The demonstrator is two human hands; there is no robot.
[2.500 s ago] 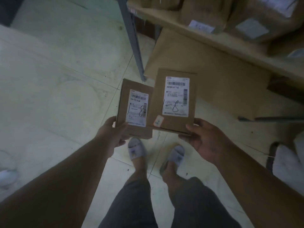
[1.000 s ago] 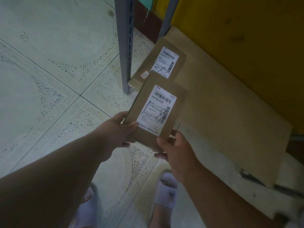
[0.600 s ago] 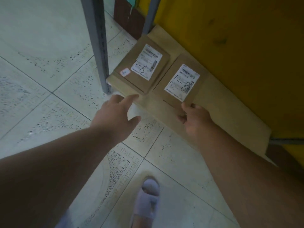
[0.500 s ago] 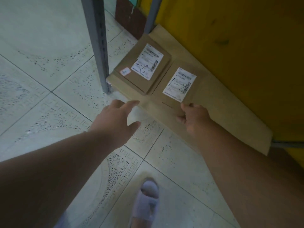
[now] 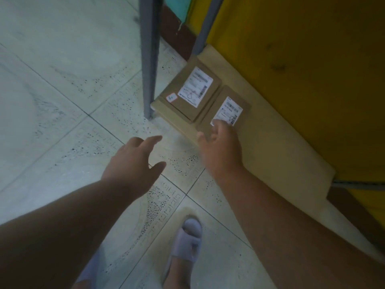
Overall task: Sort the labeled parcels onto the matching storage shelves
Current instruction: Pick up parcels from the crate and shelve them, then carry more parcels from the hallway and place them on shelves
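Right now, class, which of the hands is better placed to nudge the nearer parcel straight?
Right hand: its fingertips already reach the nearer parcel; the left hand hovers over floor.

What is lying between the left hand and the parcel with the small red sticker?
Only bare floor tile and the cardboard sheet's edge, in the head view.

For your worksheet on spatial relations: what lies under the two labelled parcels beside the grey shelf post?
Both parcels, left parcel and right parcel, lie flat on a cardboard sheet on the floor. Whatever is beneath that sheet is covered. The right hand covers the right parcel's near edge.
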